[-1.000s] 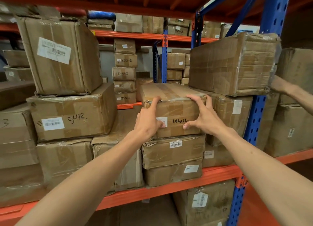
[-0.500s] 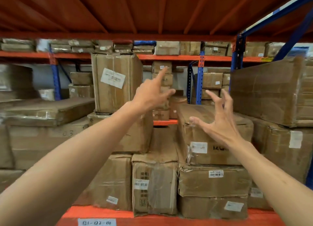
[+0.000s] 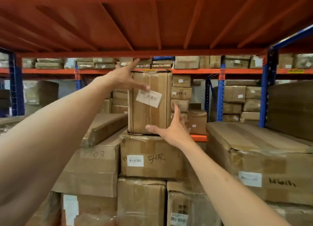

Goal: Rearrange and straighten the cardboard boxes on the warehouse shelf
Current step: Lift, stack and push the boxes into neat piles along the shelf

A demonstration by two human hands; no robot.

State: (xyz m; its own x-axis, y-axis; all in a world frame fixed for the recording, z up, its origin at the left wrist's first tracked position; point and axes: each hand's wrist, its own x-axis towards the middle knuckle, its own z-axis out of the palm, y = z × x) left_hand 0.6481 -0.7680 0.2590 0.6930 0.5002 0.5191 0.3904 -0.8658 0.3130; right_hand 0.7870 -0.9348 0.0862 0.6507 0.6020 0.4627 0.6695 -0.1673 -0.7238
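A tall brown cardboard box (image 3: pixel 149 110) with a white barcode label stands upright on a wider box marked "5472" (image 3: pixel 152 159). My left hand (image 3: pixel 123 78) is at its upper left corner, thumb across the front by the label, fingers spread up past the top edge. My right hand (image 3: pixel 171 130) clasps its lower right corner, thumb on the front bottom edge, fingers along the right side. The box sits slightly turned on the one beneath.
A long flat box (image 3: pixel 105 125) lies tilted on a box marked "03" (image 3: pixel 94 163) to the left. A large low box (image 3: pixel 254 151) fills the right. The orange shelf deck (image 3: pixel 152 22) hangs close above. A blue upright (image 3: pixel 267 83) stands right; more stacked boxes behind.
My hands left the lower labelled box on the right, swung up and left through the air, and now rest on the tall upright box. The view has shifted left and closer.
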